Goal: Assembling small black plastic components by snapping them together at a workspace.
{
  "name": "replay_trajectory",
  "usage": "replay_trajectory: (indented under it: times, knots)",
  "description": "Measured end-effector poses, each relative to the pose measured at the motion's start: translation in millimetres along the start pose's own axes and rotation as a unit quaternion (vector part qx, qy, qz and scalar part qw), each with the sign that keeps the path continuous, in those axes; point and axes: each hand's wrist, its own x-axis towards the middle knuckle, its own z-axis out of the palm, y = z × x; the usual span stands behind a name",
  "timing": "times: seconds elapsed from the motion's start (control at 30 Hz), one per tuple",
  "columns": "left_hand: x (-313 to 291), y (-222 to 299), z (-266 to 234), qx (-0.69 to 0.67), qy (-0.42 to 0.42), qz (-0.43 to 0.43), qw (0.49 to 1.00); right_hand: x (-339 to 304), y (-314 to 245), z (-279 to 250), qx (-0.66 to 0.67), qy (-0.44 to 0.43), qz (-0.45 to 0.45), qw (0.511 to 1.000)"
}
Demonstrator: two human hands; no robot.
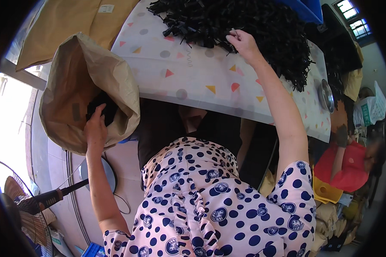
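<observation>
My left hand [96,124] is inside the mouth of a large brown paper sack [58,103] at the left, its fingers closed on a clump of small black parts [109,109]. How many parts it holds is hidden. A big heap of similar black parts [261,25], thin and tangled, covers the far side of the table [171,77]. At the heap's near edge my right hand [244,45] has thumb and forefinger pinched together. Whatever sits between those fingertips is too small to make out.
A metal bowl [326,95] is at the table's right edge, and a blue crate [302,8] stands behind the heap. Flat brown paper [83,21] lies at the far left. A fan [19,188] stands low on the left. Another person in red [343,165] is at the right.
</observation>
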Motion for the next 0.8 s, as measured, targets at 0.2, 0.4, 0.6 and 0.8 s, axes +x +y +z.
replay_trajectory:
  times: [0.2, 0.4, 0.6, 0.8]
  knots:
    - [-2, 14, -1, 0.042, 0.100, 0.037, 0.993, -30, -37, 7, 0.484, -0.030, 0.270, 0.832]
    - [-16, 139, -2, -0.404, -0.012, 0.033, 0.914, -109, -109, 58, 0.584, -0.113, 0.276, 0.755]
    - [-24, 165, 30, -0.498, -0.147, 0.074, 0.851, -172, -145, 93, 0.560, -0.120, 0.285, 0.769]
    - [-35, 160, 48, -0.610, -0.162, 0.023, 0.775, -200, -148, 97, 0.529, -0.101, 0.300, 0.787]
